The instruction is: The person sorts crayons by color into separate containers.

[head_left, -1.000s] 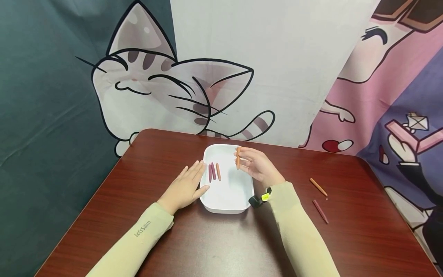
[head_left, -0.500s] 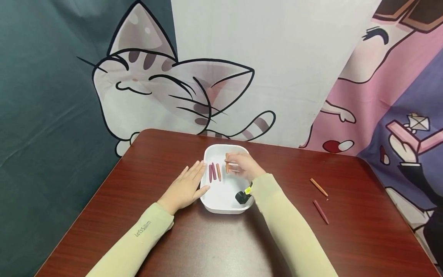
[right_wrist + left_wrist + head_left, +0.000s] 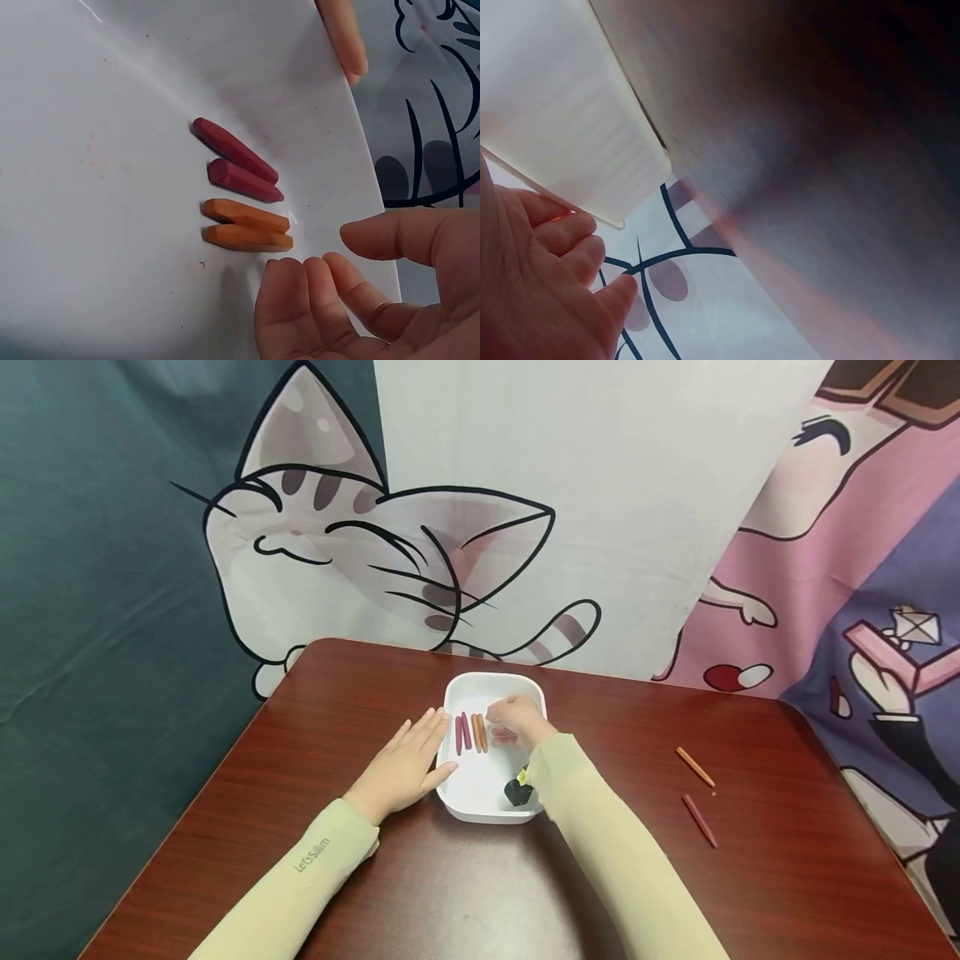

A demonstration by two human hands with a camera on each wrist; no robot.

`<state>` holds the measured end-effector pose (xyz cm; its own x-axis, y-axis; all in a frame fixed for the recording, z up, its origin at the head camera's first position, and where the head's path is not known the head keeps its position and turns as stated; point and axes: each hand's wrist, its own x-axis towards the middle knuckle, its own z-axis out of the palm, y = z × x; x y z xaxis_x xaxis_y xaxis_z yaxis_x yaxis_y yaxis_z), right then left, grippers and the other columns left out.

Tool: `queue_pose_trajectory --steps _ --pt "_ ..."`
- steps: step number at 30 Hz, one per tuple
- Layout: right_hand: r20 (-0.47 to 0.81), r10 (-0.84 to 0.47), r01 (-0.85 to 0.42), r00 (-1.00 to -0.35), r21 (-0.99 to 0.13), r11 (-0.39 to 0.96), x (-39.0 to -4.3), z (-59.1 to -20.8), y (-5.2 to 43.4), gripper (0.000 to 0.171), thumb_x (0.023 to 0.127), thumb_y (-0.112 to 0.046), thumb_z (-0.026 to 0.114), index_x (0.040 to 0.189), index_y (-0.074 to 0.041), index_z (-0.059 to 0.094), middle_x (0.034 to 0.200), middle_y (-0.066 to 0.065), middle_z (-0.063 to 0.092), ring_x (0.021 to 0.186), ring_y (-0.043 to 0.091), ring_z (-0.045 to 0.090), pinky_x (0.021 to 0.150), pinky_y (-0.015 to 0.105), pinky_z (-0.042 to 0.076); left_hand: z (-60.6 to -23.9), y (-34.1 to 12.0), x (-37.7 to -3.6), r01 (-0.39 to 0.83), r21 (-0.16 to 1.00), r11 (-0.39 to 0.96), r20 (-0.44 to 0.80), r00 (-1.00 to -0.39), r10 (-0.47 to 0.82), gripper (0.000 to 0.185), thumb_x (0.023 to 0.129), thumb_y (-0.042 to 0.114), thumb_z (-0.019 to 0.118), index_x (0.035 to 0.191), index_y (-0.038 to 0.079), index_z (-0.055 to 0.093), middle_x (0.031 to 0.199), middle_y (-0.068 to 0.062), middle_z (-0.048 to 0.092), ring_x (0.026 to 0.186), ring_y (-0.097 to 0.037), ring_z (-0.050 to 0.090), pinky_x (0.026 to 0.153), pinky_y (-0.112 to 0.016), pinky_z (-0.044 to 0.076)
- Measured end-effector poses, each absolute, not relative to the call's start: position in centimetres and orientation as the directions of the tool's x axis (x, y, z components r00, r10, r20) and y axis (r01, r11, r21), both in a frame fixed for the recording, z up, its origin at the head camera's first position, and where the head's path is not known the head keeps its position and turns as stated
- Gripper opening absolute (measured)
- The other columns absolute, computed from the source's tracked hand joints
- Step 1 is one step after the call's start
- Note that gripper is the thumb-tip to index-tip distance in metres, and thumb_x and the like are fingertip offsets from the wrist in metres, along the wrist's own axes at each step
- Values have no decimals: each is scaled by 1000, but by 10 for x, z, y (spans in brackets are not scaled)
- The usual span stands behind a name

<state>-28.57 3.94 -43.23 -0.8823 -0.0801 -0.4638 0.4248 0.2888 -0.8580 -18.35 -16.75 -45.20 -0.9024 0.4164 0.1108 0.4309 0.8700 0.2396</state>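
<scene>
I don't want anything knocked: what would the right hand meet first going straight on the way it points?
The right hand would probably meet the nearer orange crayon in the white tray, though depth is unclear.

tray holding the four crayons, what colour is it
The tray is white, with small reddish specks inside; the right wrist view shows it best.

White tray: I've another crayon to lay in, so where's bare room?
The white tray is bare between its crayons, near rim and wrist camera. It's crowded at left, where two red and two orange lie near the left hand, and far right, under the right hand.
</scene>
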Motion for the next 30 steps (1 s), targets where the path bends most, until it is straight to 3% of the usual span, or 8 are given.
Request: queue_pose_trajectory --steps 13,20,30 --pt "-332 -194 259 -923 -910 324 -266 -402 65 33 98 -16 63 127 -1 65 124 13 63 108 33 66 94 41 57 -451 -168 -181 421 243 874 117 -907 404 78 103 53 47 159 2 30 165 -12 28 154 -28 19 123 -52 20" --pt "-68 -231 -14 -970 -941 338 -248 -391 93 25 97 -10 62 119 -1 68 108 14 66 96 28 68 85 39 59 -451 -170 -181 430 242 870 132 -903 410 78 103 53 48 158 1 30 165 -13 28 154 -29 20 122 -52 21" --pt "264 -322 -406 -909 -732 547 -230 -403 152 18 96 -9 65 113 -5 70 104 7 68 89 22 65 82 41 55 -451 -167 -182 449 239 861 152 -893 424 77 103 51 47 158 1 31 164 -14 30 154 -30 22 122 -53 23"
